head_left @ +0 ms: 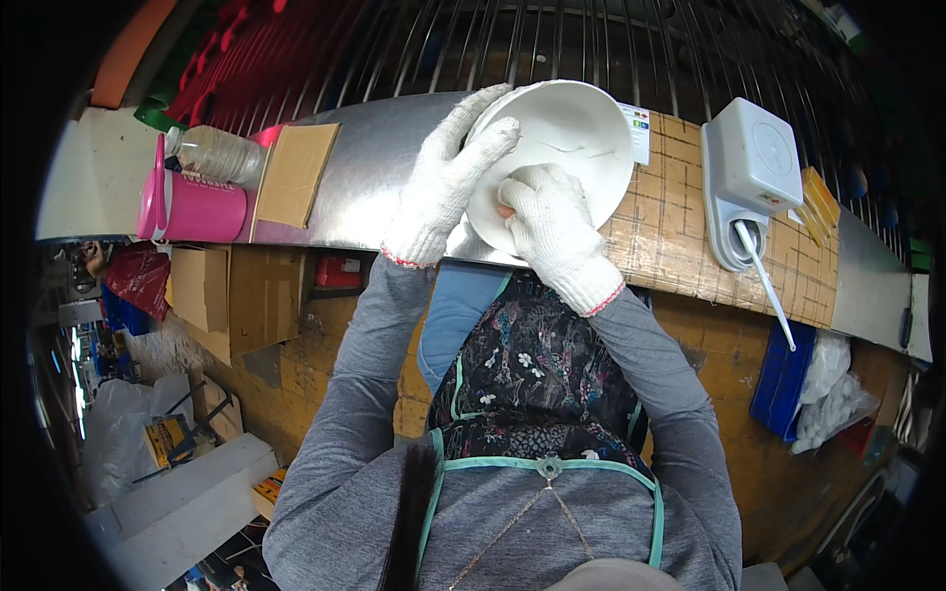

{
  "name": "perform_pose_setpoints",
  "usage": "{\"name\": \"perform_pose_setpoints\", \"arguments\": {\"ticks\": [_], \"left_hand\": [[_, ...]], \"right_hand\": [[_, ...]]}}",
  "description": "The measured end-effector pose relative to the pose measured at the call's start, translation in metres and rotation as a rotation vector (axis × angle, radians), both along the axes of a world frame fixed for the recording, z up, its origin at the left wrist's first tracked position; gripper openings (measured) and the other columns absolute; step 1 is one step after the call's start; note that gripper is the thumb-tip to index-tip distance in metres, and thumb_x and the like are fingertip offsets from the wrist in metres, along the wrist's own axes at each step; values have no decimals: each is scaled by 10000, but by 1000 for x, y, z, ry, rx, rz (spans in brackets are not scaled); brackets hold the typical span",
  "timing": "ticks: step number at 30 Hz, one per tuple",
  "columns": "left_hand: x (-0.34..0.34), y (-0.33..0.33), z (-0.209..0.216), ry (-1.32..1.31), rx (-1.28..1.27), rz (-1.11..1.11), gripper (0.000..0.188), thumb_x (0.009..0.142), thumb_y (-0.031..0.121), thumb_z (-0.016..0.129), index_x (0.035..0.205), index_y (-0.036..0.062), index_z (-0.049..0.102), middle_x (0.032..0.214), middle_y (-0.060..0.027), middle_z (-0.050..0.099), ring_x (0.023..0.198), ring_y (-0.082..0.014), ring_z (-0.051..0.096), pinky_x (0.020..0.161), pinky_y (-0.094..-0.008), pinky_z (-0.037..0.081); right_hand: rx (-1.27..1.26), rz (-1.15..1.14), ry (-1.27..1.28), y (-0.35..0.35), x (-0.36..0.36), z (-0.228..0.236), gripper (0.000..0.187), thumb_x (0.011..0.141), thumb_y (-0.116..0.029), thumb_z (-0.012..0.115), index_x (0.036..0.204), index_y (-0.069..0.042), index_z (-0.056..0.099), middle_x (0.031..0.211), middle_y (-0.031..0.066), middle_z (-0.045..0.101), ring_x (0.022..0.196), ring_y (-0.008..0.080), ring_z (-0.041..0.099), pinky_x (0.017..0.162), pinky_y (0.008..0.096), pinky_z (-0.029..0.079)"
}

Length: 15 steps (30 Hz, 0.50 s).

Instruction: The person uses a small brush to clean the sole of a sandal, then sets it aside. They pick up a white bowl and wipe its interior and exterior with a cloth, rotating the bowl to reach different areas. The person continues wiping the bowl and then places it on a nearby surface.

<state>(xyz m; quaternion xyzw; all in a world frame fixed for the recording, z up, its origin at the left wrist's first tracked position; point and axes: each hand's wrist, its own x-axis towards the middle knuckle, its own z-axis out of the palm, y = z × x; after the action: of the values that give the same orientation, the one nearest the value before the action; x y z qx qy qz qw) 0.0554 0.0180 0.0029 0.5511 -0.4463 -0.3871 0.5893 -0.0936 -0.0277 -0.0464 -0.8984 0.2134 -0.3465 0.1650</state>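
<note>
Metal-topped table, row of rods beyond far edge. White bowl mid-length along it, tilted, opening toward the wearer. Gloved left hand grips bowl's left rim, thumb spread from fingers. Gloved right hand inside, fingers curled; cannot tell whether anything's gripped. Pink mug near left end.

The head-worn fisheye looks down from close above

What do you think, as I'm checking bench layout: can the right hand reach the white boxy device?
Probably yes: once the right hand clears the white bowl, only flat cardboard seems to lie before the white device.
</note>
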Motion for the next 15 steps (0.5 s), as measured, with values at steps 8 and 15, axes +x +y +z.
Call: {"name": "perform_pose_setpoints", "arguments": {"ticks": [8, 15], "left_hand": [[-4, 6, 0, 4, -48, 6, 602, 913, 259, 723, 1405, -22, 518, 1341, -175, 602, 1258, -234, 562, 1057, -342, 452], [-16, 13, 1, -26, -64, 73, 586, 914, 227, 716, 1406, -22, 518, 1342, -175, 602, 1240, -232, 577, 1045, -342, 466]], "right_hand": [[1044, 228, -250, 14, -17, 8, 136, 894, -25, 608, 999, 14, 684, 926, 72, 678, 827, 132, 646, 755, 289, 534], [568, 141, -267, 46, -20, 11, 135, 827, -70, 702, 936, 3, 669, 878, 140, 640, 766, 276, 643, 699, 348, 511]]}}
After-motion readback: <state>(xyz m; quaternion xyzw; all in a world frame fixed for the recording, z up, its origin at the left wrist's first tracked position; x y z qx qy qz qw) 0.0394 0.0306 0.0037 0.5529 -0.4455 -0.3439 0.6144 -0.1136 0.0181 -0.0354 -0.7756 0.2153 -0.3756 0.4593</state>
